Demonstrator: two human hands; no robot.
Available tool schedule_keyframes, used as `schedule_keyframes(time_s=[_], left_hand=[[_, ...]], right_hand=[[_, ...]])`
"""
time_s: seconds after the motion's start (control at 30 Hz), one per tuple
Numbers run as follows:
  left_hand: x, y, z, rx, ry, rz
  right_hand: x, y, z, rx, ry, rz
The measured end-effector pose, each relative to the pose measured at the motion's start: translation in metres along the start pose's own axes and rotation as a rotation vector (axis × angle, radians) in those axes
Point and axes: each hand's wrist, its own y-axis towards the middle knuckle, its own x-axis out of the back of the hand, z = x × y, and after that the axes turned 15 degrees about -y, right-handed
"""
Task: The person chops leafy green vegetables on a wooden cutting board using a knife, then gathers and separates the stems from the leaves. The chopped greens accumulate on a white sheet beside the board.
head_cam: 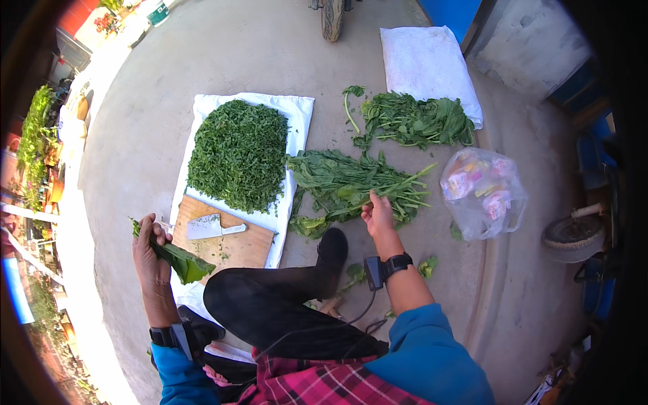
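Note:
My left hand point(152, 253) is closed around a few green leaves point(185, 262), whose broad ends hang over the corner of a wooden cutting board point(253, 238). A cleaver point(205, 228) with a pale handle lies flat on that board. My right hand point(378, 217) is at the near edge of a pile of leafy greens point(339, 174), its fingers curled beside a long stem. Whether they grip the stem, I cannot tell. A large heap of chopped greens point(238, 152) sits on a white sheet point(298, 111) beyond the board.
Another bunch of greens point(415, 119) lies against a stuffed white sack point(425, 61). To the right is a clear plastic bag point(483, 195) with wrapped items inside. A wheel point(332, 20) stands at the top, and another wheel point(572, 235) at the right. My shoe point(332, 248) is beside the greens.

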Motion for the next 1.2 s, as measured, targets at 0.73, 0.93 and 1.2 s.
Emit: schedule_keyframes(time_s=[0.73, 0.93, 1.2], left_hand=[[-0.144, -0.05, 0.119, 0.425, -0.061, 0.618], [-0.147, -0.03, 0.139, 0.401, -0.097, 0.463], [-0.166, -0.015, 0.132, 0.239, -0.078, 0.3]], right_hand=[[-0.05, -0.144, 0.066, 0.284, -0.967, 1.071], [-0.034, -0.082, 0.063, 0.101, -0.848, 1.039], [0.041, 0.066, 0.016, -0.207, -0.381, -0.1]])
